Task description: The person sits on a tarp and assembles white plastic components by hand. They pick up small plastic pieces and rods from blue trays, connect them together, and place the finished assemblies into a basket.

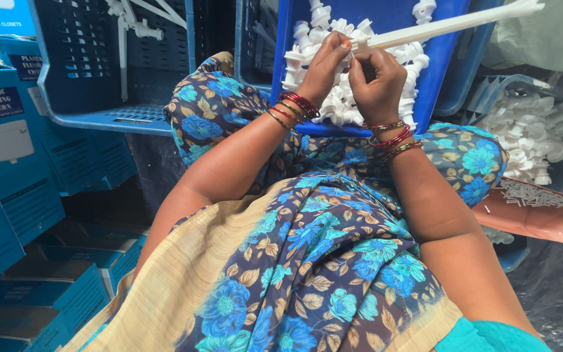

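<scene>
Right hand [378,79] is curled tight round the near end of a long white plastic rod [447,26], fingers folded over it, w/ the rod running up and to the right out past the crate edge. Left hand [324,65] meets it at the same spot, thumb and fingertips pinching the rod's end piece; hands touching each other. Both wrists carry red and gold bangles [292,107].

Directly under the hands: a blue plastic crate [439,62], tilted toward the person, full of small white plastic fittings [341,104]. Crate rests against the knees, which are covered in blue floral fabric [320,234].

To the right, a heap of similar white parts [532,133] on clear sheeting, and a brown tray [542,218] w/ tiny white pins just beside the knee. To the left, another blue crate [109,78] w/ a few white rods, then stacked blue cartons [14,163].
</scene>
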